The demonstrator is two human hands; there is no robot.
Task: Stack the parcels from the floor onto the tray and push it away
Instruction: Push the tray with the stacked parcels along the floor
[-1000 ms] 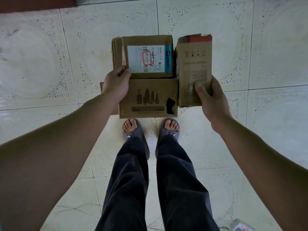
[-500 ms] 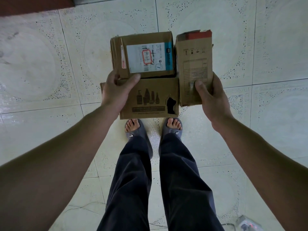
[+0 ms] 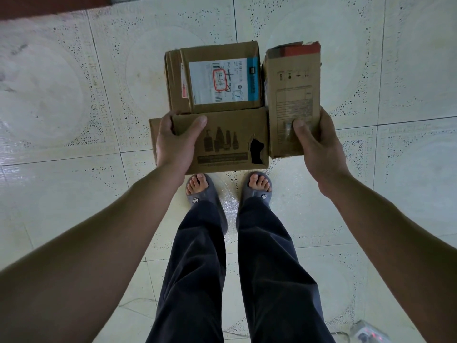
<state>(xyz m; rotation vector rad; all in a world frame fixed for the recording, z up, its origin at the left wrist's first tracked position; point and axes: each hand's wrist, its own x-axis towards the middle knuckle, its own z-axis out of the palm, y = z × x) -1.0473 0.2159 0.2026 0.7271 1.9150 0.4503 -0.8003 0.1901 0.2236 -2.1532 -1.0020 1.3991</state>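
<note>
Pale tiled floor (image 3: 61,95), dark trouser legs (image 3: 197,268). Three cardboard parcels held up over the feet: bottle-print box (image 3: 230,134), labelled box (image 3: 222,80) touching its top edge, tall narrow box (image 3: 294,95) just beside them. Left hand (image 3: 175,142) grips the bottle-print box, right hand (image 3: 319,149) grips the tall narrow box. Grey slippers (image 3: 257,191).

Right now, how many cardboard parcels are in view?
3: the labelled parcel farthest out, the bottle-print parcel in the left hand, the narrow parcel in the right hand. More may be hidden underneath.
</note>
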